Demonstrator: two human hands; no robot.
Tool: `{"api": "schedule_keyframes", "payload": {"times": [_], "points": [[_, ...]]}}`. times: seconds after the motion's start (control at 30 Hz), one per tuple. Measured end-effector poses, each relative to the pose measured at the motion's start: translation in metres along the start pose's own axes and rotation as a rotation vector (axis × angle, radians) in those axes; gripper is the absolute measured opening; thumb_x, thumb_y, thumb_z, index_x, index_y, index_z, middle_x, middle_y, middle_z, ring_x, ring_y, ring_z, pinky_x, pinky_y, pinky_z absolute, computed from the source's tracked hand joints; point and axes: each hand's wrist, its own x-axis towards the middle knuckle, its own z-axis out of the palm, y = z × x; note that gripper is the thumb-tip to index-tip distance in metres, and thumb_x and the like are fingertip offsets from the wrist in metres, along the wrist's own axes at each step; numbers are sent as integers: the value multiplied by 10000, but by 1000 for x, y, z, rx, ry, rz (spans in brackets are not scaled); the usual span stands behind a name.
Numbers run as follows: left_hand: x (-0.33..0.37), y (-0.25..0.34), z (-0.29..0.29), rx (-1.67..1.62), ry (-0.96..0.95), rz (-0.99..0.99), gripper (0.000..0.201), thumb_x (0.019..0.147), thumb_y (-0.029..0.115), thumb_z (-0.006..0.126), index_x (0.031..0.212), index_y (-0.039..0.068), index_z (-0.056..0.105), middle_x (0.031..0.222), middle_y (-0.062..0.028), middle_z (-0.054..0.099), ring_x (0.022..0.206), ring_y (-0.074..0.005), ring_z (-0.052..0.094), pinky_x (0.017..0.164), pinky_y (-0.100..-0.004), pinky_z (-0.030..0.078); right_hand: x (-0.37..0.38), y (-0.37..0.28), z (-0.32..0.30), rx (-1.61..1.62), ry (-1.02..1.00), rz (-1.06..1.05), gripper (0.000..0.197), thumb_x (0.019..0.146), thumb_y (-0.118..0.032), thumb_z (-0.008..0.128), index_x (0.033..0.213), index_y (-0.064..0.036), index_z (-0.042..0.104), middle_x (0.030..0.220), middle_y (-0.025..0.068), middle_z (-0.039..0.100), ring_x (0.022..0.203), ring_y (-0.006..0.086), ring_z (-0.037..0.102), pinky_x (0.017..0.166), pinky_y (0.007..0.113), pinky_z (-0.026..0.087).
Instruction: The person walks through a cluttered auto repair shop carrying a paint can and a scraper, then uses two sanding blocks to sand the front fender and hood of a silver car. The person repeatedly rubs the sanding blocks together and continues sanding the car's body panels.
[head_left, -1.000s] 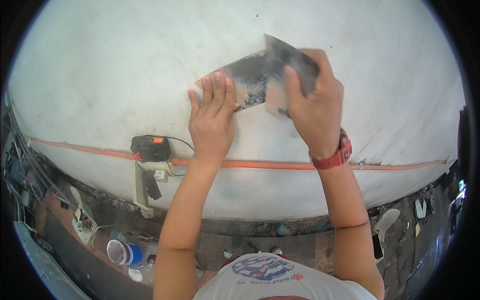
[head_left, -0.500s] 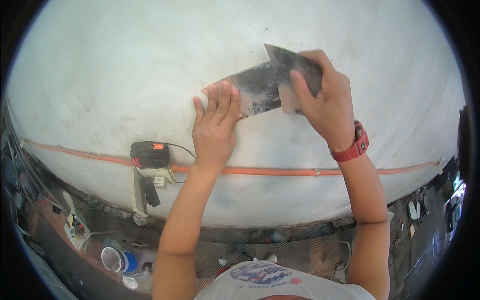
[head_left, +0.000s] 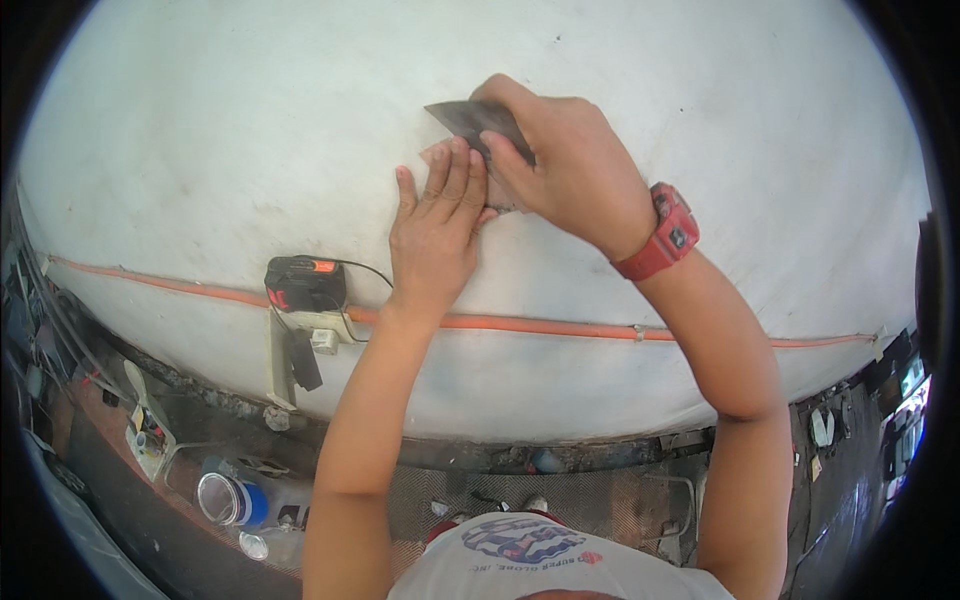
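Thin pinkish-brown flat sheet [head_left: 501, 192] at the upper centre of the frame is pinned to the white wall [head_left: 250, 150] by the flat, outstretched left hand [head_left: 435, 235], by which nothing is gripped; just above and rightward, a dark sharp-cornered thin plate [head_left: 468, 120] is pinched between thumb and fingers of the right hand [head_left: 580, 160]. A scraping stroke appears to be in hand, for which the sheet should next be held steady and the plate guided clear of the fingertips. Most of the sheet's outline, and any contact with the plate, is hidden by the hands.
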Motion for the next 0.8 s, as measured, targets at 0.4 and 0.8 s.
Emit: {"api": "schedule_keyframes", "payload": {"times": [0.4,0.8], "points": [[-1,-6,4,-66,91,7,802,1048,288,682,1710,34,308,1695,-153,464,1592,-308,411,1303,-584,274,-64,14,-21,64,46,245,206,971,-95,715,1162,-54,649,785,195,690,701,398,685,638,431,542],[1,0,4,-118,94,35,806,1027,184,714,1706,22,311,1698,-157,461,1588,-343,410,1283,-587,307,-84,10,-12,101,178,276,162,978,-76,693,1136,-69,657,824,173,715,709,381,700,642,434,548]]}}
